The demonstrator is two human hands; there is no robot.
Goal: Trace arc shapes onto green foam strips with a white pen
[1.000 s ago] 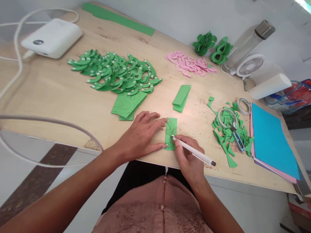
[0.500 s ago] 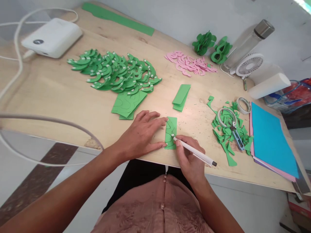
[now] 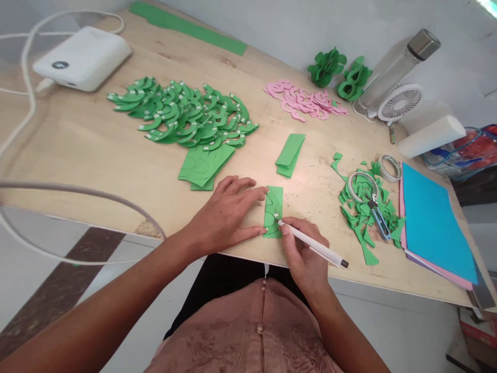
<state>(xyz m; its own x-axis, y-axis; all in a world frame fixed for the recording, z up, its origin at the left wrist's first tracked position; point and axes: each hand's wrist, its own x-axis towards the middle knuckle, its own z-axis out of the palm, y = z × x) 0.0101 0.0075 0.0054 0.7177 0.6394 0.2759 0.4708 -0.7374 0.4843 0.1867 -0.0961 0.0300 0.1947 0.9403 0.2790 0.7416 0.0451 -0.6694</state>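
Note:
A small green paper strip (image 3: 275, 194) with curved pen lines on it lies near the table's front edge. My left hand (image 3: 229, 215) rests with fingers spread, its index fingertip and thumb touching the strip's left edge. In my right hand (image 3: 308, 246) is a white pen (image 3: 320, 250), gripped between thumb and fingers with its tip over the strip's right side. Beside the pen tip, a tiny white piece sits on the strip. Folded green paper (image 3: 290, 154) lies just beyond, and marked green sheets (image 3: 205, 165) are at the left.
Many green cut-outs (image 3: 182, 114) with white bits are heaped at the left, pink cut-outs (image 3: 303, 101) behind. Scissors (image 3: 378, 217) and a tape roll (image 3: 390, 168) are on green scraps at the right, near blue paper (image 3: 437, 223). A fan (image 3: 399, 103) and bottle (image 3: 392, 72) stand at the wall.
The pen tip has shifted slightly right and down, off the small white piece. My left hand has stayed in place on the strip.

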